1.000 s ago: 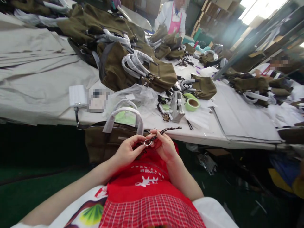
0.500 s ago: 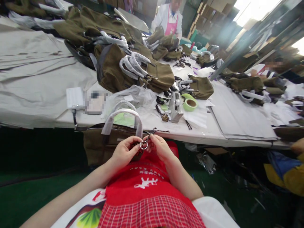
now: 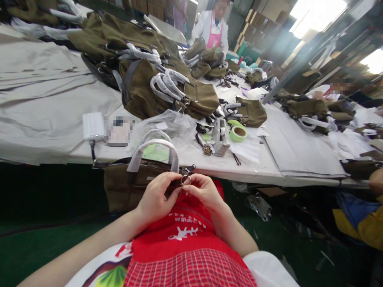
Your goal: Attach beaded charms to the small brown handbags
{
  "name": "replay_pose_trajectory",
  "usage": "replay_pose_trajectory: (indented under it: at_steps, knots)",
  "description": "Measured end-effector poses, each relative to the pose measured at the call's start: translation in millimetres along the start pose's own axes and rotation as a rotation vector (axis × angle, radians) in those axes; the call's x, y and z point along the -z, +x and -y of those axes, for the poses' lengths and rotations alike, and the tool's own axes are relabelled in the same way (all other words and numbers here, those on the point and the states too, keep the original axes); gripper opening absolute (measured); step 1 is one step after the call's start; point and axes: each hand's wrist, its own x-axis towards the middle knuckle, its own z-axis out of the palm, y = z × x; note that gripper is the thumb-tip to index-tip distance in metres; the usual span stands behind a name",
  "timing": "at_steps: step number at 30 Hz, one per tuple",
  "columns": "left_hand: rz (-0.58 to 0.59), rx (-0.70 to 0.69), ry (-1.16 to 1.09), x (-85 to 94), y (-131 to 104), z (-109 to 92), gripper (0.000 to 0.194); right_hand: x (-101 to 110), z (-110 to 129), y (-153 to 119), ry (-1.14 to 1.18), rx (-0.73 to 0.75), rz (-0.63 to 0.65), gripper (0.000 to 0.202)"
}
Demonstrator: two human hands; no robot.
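Observation:
A metal ring [image 3: 186, 180] with a dark cord or clasp at its top is pinched between my two hands above the red apron. My left hand [image 3: 158, 195] has its thumb and fingers closed at the ring's left side. On the ring's right side, my right hand [image 3: 205, 191] grips with thumb and forefinger. Just behind them a brown bag [image 3: 119, 187] with wrapped handles [image 3: 152, 144] stands against the table edge. Part of the dark cord is hidden by my fingers.
On the white table [image 3: 263, 163] lie olive bags [image 3: 143, 91], a tape dispenser [image 3: 221, 139], a green tape roll [image 3: 238, 134], a cord with a gold charm [image 3: 206, 150] and a white box [image 3: 93, 126]. A person in a pink apron [image 3: 214, 38] stands across the table.
The ring has turned and moved slightly right. My right thumb and forefinger have come down from the cord onto the ring, and the cord's loose end no longer sticks out rightward.

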Motion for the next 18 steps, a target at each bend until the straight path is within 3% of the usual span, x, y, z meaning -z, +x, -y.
replay_pose_trajectory:
  at_steps: [2, 4, 7, 11, 18]
  knots:
    - [-0.020, -0.078, 0.020, 7.1, 5, -8, 0.046, 0, 6, -6, -0.034, 0.004, 0.015, 0.023]
    - [0.031, -0.167, 0.000, 14.1, 10, -15, 0.058, 0, 11, -10, -0.044, 0.001, 0.046, 0.024]
    - [0.149, -0.223, -0.074, 21.2, 18, -23, 0.052, 2, 16, -14, -0.072, 0.059, 0.089, 0.024]
    - [0.164, -0.090, -0.198, 25.4, 27, -28, 0.021, 8, 20, -11, -0.195, 0.255, 0.032, 0.025]
    - [0.247, 0.120, -0.395, 25.9, 39, -29, 0.021, 12, 15, -1, -0.147, 0.220, 0.075, 0.032]
